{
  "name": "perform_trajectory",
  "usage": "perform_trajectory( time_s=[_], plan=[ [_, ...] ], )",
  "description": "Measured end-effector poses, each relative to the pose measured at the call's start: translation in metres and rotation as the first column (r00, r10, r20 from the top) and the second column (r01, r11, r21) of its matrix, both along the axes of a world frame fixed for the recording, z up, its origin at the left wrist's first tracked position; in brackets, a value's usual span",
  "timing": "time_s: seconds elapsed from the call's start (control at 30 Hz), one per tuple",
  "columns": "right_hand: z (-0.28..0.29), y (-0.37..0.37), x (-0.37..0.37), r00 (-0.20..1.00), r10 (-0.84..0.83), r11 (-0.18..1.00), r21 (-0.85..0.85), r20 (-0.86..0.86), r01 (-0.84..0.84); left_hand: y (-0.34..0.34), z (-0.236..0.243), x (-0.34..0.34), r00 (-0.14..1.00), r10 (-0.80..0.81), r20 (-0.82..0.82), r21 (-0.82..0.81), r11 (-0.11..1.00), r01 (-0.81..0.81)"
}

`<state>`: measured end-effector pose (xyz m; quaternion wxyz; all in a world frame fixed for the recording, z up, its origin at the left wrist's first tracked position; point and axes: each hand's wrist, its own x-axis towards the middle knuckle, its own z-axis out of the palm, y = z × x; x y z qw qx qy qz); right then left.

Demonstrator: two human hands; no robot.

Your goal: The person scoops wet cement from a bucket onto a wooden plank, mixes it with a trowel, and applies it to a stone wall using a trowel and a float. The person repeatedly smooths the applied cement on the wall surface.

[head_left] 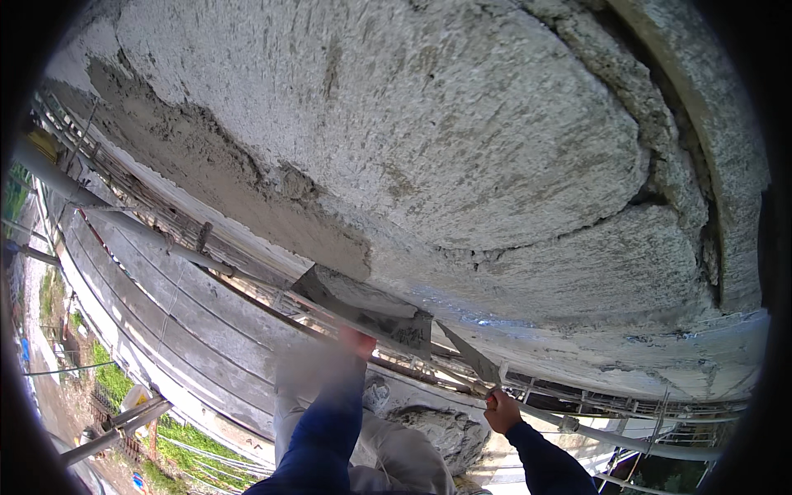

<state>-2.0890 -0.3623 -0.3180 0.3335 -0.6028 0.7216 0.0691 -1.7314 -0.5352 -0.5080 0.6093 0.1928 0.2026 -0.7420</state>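
My left hand (356, 340), smeared by motion, is up under a flat dark mortar board (313, 289) and holds it from below. Grey wet mortar (363, 293) lies on this board, close against the wall's lower edge. My right hand (502, 411) is closed round the reddish handle of a trowel (470, 351). Its pointed metal blade reaches up and left, just right of the board. A dark band of fresh mortar (247, 190) runs along the wall (462, 124) to the upper left.
A heap of grey mortar (441, 433) sits by my legs (404, 450). Scaffold pipes (124, 219) run along the left and lower right. Grey planks (206, 322) make the walkway; ground with green plants (177, 441) lies far below. A deep crack (652, 190) crosses the wall.
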Motion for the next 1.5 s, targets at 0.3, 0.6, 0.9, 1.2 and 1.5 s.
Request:
perform_trajectory(
  time_s=[0.3, 0.6, 0.9, 1.2, 1.5],
  plan=[
    [0.074, 0.083, -0.042, 0.98, -0.164, 0.986, 0.056, 0.116, 0.159, -0.006, 0.216, -0.034, 0.972, 0.034, 0.232, -0.003, 0.999, -0.034],
    [0.046, 0.1, -0.038, 0.984, -0.026, 0.981, -0.187, 0.177, 0.06, -0.073, 0.438, 0.029, 0.943, 0.043, 0.331, -0.06, 0.998, -0.024],
    [0.102, 0.097, -0.021, 0.979, 0.106, 0.985, -0.154, 0.172, -0.079, -0.039, 0.49, 0.106, 0.954, 0.193, 0.227, -0.412, 0.907, -0.085],
    [0.28, 0.034, 0.022, 0.892, 0.445, 0.811, -0.457, 0.076, -0.365, 0.078, 0.327, 0.181, 0.903, 0.288, 0.321, -0.516, 0.852, -0.088],
    [0.322, -0.058, 0.174, 0.676, 0.701, 0.71, -0.309, 0.226, -0.633, 0.13, 0.27, 0.079, 0.945, 0.018, 0.326, -0.233, 0.97, 0.062]
  ],
)
